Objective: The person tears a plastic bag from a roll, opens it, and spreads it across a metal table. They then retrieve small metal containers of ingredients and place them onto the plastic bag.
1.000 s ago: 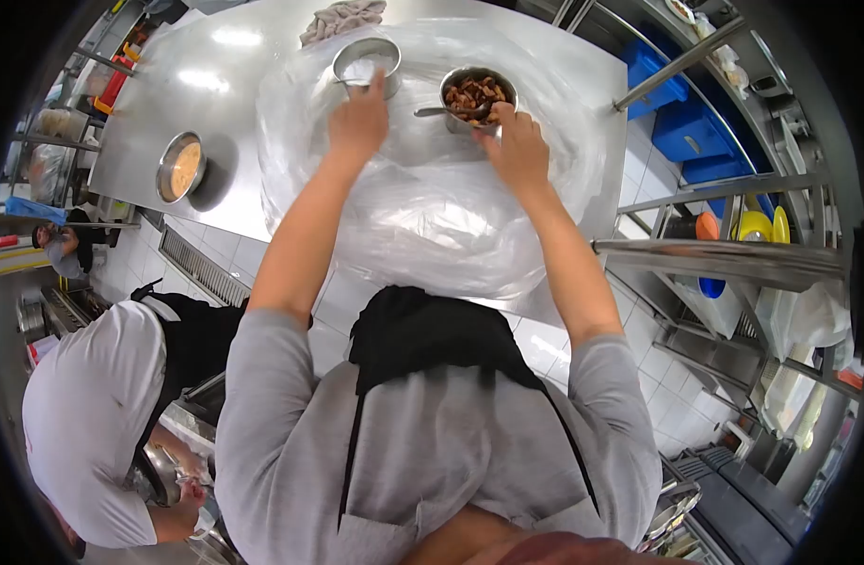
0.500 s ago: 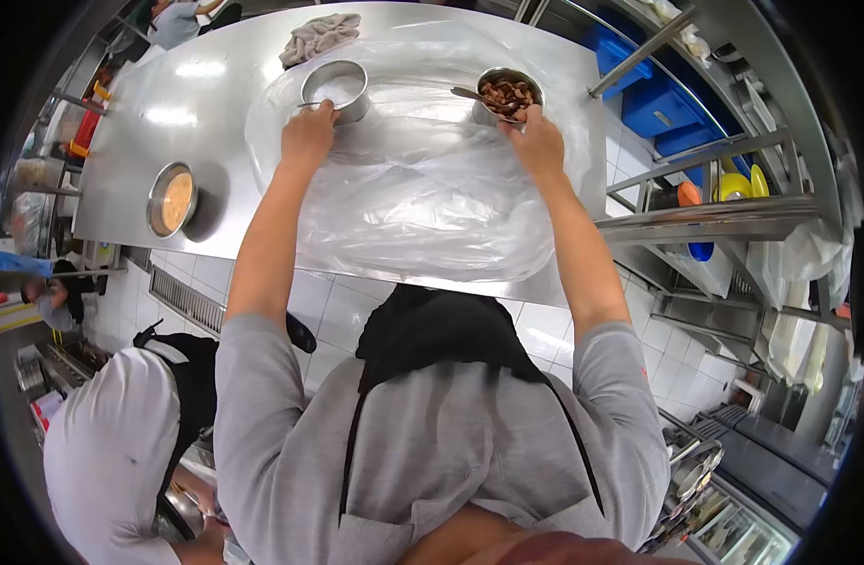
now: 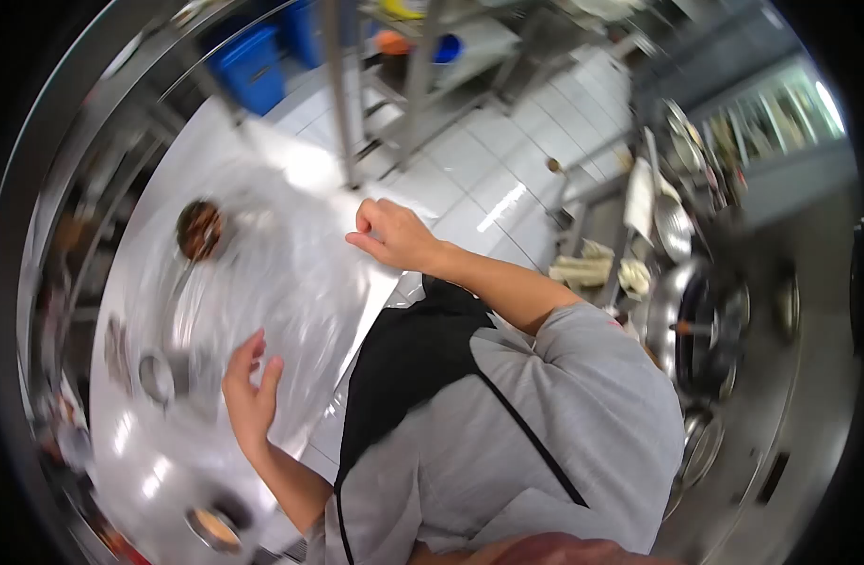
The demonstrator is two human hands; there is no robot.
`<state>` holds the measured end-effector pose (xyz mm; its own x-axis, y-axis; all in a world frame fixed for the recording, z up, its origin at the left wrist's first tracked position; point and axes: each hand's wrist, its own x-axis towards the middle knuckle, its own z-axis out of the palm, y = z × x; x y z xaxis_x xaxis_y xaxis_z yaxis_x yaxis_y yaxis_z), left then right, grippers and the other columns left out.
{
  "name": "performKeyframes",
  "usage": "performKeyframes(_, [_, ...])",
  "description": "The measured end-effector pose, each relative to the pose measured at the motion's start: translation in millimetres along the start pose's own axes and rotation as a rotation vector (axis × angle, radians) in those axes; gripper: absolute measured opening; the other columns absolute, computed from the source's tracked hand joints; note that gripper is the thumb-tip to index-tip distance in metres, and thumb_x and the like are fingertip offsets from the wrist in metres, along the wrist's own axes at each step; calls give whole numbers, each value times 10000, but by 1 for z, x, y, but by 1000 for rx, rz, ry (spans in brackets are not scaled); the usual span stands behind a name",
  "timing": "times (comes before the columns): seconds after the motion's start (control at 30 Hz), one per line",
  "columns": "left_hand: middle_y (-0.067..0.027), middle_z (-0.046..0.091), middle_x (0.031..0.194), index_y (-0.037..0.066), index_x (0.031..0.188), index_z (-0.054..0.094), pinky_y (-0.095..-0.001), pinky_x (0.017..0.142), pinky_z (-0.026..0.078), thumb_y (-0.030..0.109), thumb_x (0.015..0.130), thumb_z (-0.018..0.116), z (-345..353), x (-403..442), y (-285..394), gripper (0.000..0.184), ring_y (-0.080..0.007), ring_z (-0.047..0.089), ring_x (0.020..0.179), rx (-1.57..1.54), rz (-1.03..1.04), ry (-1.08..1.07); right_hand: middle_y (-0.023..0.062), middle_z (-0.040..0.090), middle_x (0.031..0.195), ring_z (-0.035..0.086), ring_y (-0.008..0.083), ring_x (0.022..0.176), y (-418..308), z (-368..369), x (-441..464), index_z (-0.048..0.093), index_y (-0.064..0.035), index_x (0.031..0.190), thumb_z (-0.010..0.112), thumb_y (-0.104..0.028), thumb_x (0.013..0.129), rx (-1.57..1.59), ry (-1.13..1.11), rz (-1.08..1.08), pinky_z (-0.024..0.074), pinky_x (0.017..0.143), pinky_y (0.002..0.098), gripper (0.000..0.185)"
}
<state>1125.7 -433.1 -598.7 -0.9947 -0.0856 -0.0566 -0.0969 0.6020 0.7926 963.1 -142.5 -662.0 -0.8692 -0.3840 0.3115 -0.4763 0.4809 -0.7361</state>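
My left hand is raised over the near edge of the plastic sheeting, fingers apart and holding nothing. The metal bowl of white contents stands just left of it. My right hand hovers by the table corner, its fingers curled in; nothing shows in it. Farther off on the sheeting is the pot of brown chunks, with a spoon in it. Neither hand touches a container. The view is smeared by motion.
A bowl of orange-beige food sits on the steel table, and a cloth lies near its far side. Blue bins and a metal rack stand beyond the corner. At right are a steel counter, ladles and a wok.
The view has swung round to the right. Both hands have come away from the two containers. The co-worker at the left has left the view.
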Motion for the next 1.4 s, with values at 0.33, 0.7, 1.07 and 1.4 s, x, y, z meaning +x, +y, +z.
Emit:
performKeyframes(0.33, [-173, 672, 936, 37, 1171, 649, -368, 761, 511, 186, 837, 709, 149, 116, 137, 372, -292, 653, 834, 77, 385, -393, 175, 523, 514, 537, 343, 469, 176, -225, -75, 528, -15, 610, 653, -332, 871, -263, 732, 479, 411, 470, 431, 430])
performKeyframes(0.7, [-173, 698, 849, 74, 1030, 693, -481, 730, 505, 499, 826, 664, 244, 218, 200, 472, -377, 669, 829, 1104, 27, -392, 54, 535, 458, 528, 142, 444, 319, -362, -132, 567, -26, 545, 639, -551, 859, 109, 657, 866, 409, 458, 313, 616])
performKeyframes(1.07, [-196, 686, 831, 54, 1187, 640, -454, 723, 513, 346, 856, 672, 421, 337, 250, 443, -368, 670, 806, 681, 208, -912, 127, 639, 633, 647, 231, 603, 364, -437, -60, 629, -1, 717, 523, -459, 943, 172, 413, 715, 496, 610, 362, 522])
performKeyframes(1.4, [-214, 696, 889, 78, 1254, 611, -466, 812, 509, 365, 833, 683, 541, 524, 300, 515, -371, 672, 895, 737, 558, -1022, 30, 633, 700, 600, 82, 611, 385, -594, -94, 685, -25, 839, 581, -300, 967, 257, 870, 769, 510, 564, 240, 321])
